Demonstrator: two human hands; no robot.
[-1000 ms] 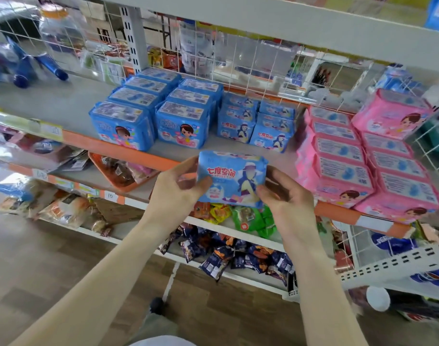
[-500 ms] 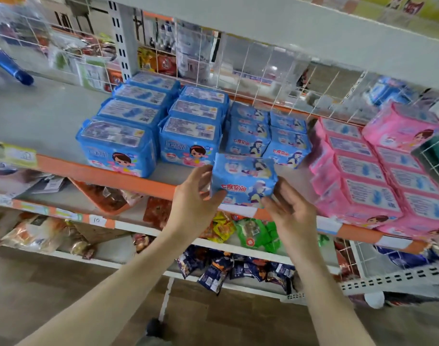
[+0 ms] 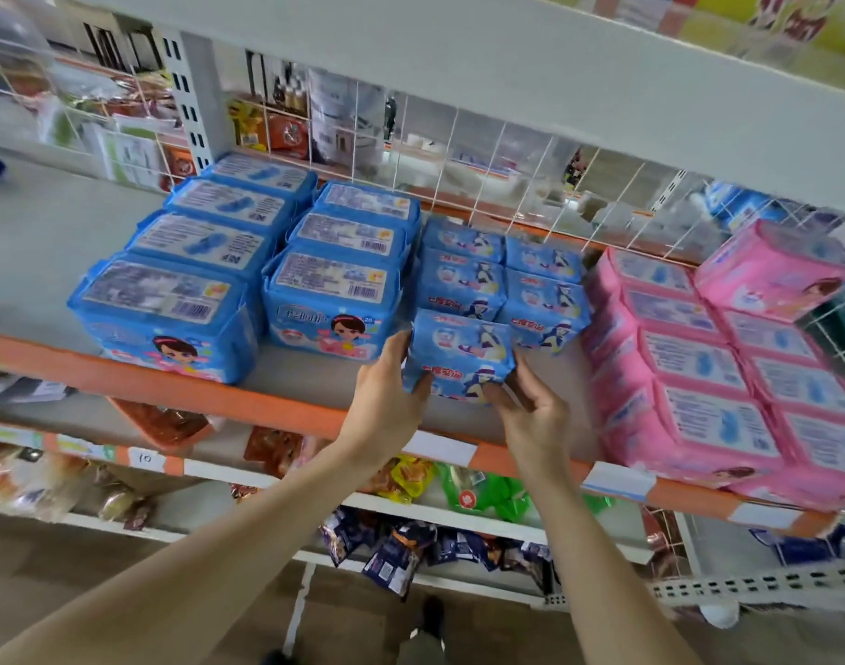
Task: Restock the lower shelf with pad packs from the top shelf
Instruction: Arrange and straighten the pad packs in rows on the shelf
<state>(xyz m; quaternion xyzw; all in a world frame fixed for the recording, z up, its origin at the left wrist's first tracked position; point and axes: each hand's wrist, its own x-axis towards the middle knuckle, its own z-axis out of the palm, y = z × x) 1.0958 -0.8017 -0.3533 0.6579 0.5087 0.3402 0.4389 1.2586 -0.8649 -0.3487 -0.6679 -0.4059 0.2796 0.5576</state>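
While the left hand point(image 3: 386, 400) grips the left end of the small blue pad pack point(image 3: 461, 352) and the right hand point(image 3: 530, 415) pinches its right end, the pack sits at the front of the orange-edged shelf point(image 3: 276, 405), just in front of matching blue packs point(image 3: 458, 285).

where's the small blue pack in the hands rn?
Head view, centre: the small blue pack is gripped between the left hand and right hand at the front edge of the shelf, directly before the matching blue packs.
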